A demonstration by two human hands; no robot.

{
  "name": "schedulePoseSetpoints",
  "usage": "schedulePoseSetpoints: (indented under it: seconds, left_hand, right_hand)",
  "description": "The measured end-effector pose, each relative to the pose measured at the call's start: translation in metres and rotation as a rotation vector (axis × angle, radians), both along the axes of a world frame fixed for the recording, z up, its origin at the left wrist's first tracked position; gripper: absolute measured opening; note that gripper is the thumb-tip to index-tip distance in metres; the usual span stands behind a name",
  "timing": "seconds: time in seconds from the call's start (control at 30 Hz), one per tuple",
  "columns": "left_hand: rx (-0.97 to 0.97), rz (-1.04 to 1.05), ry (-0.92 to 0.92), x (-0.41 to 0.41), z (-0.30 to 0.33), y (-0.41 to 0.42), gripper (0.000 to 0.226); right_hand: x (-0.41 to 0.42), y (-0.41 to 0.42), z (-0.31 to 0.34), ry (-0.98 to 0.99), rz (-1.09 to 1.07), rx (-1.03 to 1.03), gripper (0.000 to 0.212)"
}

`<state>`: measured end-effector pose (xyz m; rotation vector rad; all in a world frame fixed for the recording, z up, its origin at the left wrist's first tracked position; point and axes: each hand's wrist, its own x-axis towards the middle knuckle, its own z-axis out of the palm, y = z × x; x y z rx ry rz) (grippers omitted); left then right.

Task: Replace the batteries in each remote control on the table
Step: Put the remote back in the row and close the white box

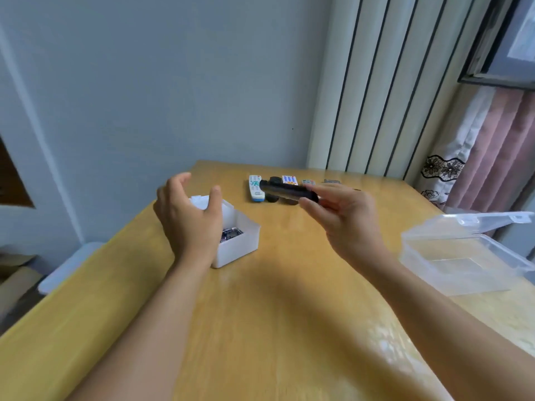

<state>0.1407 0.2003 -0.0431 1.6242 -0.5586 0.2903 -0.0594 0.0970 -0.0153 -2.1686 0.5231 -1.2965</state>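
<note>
My right hand [344, 218] holds a black remote control [286, 191] by its near end, lifted above the table and pointing left. My left hand [188, 215] hovers open, fingers curled apart, over a small white box [237, 244] that holds several batteries [230, 234]. Behind the held remote, a row of remotes lies near the table's far edge: a white one with a blue end [256, 189], one with blue and orange buttons [289, 180], a grey one [308, 182] and a dark one partly hidden.
The wooden table [275, 299] fills the view. A clear plastic case [463, 256] with its lid raised stands at the right edge. A wall and a ribbed panel rise behind the table, curtains at the far right.
</note>
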Motion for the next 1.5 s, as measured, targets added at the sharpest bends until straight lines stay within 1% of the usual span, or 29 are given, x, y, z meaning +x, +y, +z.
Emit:
schedulePoseSetpoints:
  seconds: [0.03, 0.07, 0.13, 0.17, 0.2, 0.33, 0.4, 0.47, 0.53, 0.63, 0.7, 0.77, 0.8, 0.87, 0.9, 0.93, 1.03, 1.1, 1.17, 1.27, 1.4, 1.5]
  left_hand:
    - [0.061, 0.041, 0.083, 0.011, -0.005, 0.002, 0.057]
    - [0.107, 0.028, 0.204, 0.020, -0.011, 0.004, 0.067]
    - [0.121, -0.096, 0.476, 0.025, -0.016, 0.004, 0.079]
    - [0.106, -0.153, 0.572, 0.025, -0.017, 0.003, 0.081]
    - [0.091, -0.178, 0.614, 0.028, -0.018, 0.003, 0.081]
    - [-0.020, -0.238, 0.619, 0.034, -0.026, -0.004, 0.076]
    - [-0.066, -0.254, 0.633, 0.038, -0.028, -0.007, 0.079]
    - [-0.104, -0.255, 0.649, 0.040, -0.030, -0.011, 0.083]
    - [-0.138, -0.241, 0.668, 0.043, -0.030, -0.014, 0.081]
    - [-0.167, -0.228, 0.689, 0.047, -0.031, -0.020, 0.072]
    - [-0.183, -0.224, 0.691, 0.048, -0.032, -0.023, 0.062]
    - [-0.182, -0.223, 0.677, 0.048, -0.032, -0.026, 0.052]
    - [-0.183, -0.222, 0.677, 0.048, -0.032, -0.027, 0.051]
    - [-0.185, -0.216, 0.673, 0.048, -0.032, -0.027, 0.049]
    - [-0.181, -0.214, 0.672, 0.048, -0.032, -0.027, 0.048]
    - [-0.179, -0.212, 0.672, 0.047, -0.031, -0.027, 0.048]
    - [-0.154, -0.214, 0.664, 0.044, -0.029, -0.026, 0.048]
    - [-0.141, -0.224, 0.662, 0.043, -0.029, -0.025, 0.050]
    - [-0.135, -0.238, 0.662, 0.044, -0.030, -0.025, 0.046]
    - [-0.119, -0.258, 0.650, 0.044, -0.030, -0.023, 0.029]
    - [-0.138, -0.267, 0.646, 0.045, -0.031, -0.025, 0.023]
    - [-0.152, -0.272, 0.642, 0.046, -0.033, -0.027, 0.021]
  right_hand:
    - [0.020, -0.008, 0.002, 0.073, -0.039, -0.125, 0.019]
    - [0.043, -0.016, 0.002, 0.115, -0.041, -0.208, 0.019]
    - [0.085, -0.036, -0.001, 0.189, 0.001, -0.280, 0.018]
    - [0.105, -0.048, -0.004, 0.240, 0.014, -0.299, 0.016]
    - [0.128, -0.059, -0.009, 0.296, 0.020, -0.315, 0.014]
    - [0.187, -0.094, -0.028, 0.498, -0.026, -0.350, 0.014]
    - [0.207, -0.102, -0.036, 0.581, -0.058, -0.394, 0.014]
    - [0.221, -0.105, -0.042, 0.665, -0.113, -0.391, 0.016]
    - [0.229, -0.107, -0.048, 0.699, -0.142, -0.343, 0.017]
    - [0.237, -0.111, -0.056, 0.726, -0.119, -0.195, 0.018]
    - [0.234, -0.111, -0.057, 0.726, -0.097, -0.139, 0.017]
    - [0.221, -0.111, -0.055, 0.659, -0.111, -0.202, 0.030]
    - [0.210, -0.113, -0.053, 0.598, -0.159, -0.236, 0.038]
    - [0.185, -0.119, -0.048, 0.503, -0.264, -0.259, 0.044]
    - [0.172, -0.124, -0.046, 0.512, -0.293, -0.266, 0.044]
    - [0.162, -0.131, -0.044, 0.569, -0.304, -0.272, 0.043]
    - [0.149, -0.147, -0.046, 0.842, -0.319, -0.287, 0.037]
    - [0.147, -0.151, -0.051, 0.933, -0.308, -0.294, 0.041]
    - [0.146, -0.154, -0.054, 0.929, -0.298, -0.297, 0.042]
    - [0.146, -0.159, -0.056, 0.930, -0.301, -0.327, 0.041]
    - [0.146, -0.160, -0.057, 0.956, -0.314, -0.351, 0.038]
    - [0.146, -0.158, -0.054, 0.941, -0.298, -0.392, 0.031]
